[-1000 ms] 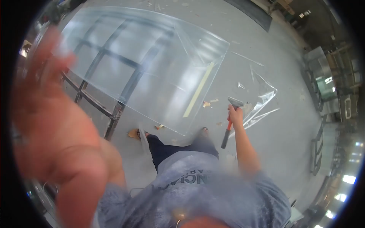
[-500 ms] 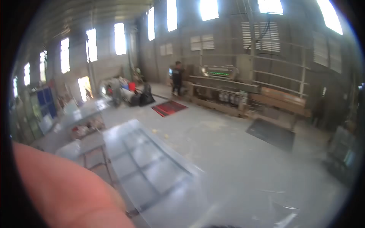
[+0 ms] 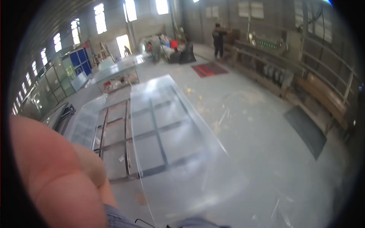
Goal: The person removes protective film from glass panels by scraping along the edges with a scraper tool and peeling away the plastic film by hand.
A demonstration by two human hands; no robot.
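The dark gridded frame [image 3: 127, 140] (on the grey floor [image 3: 258, 125]) carries a large clear sheet [image 3: 172, 142].

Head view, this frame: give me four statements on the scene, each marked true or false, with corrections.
1. The large, clear, flat sheet lies above a dark grid-shaped frame. True.
2. The red-and-black rectangular panel stands upright. False: it lies flat on the floor.
3. A distant person in dark clothes is standing. True.
4. The camera wearer's right hand is in view. False: only their left hand shows, close to the camera.
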